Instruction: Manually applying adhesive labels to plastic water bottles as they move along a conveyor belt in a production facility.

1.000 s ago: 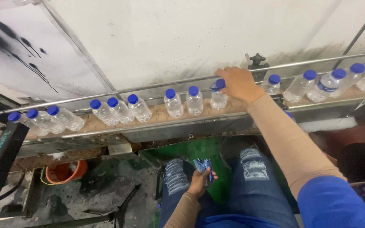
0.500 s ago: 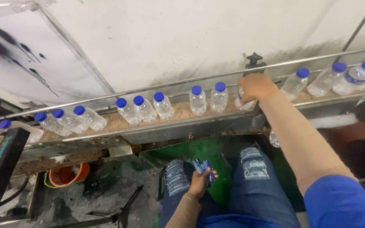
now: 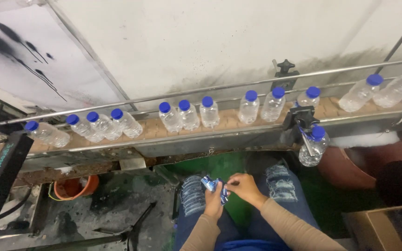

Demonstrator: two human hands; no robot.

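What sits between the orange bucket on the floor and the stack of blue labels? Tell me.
In the head view, dirty dark floor and the ripped-jeans left knee separate the orange bucket from the blue labels held in both hands.

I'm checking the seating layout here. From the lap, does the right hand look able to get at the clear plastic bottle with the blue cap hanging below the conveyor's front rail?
Probably yes. The right hand sits at the blue labels, and the clear plastic bottle with the blue cap hangs up and to its right with open space between.

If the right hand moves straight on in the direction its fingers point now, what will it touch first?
The right hand points left, toward the left hand. It would first meet the small stack of blue labels held there; its fingertips seem already at them, though depth is unclear.
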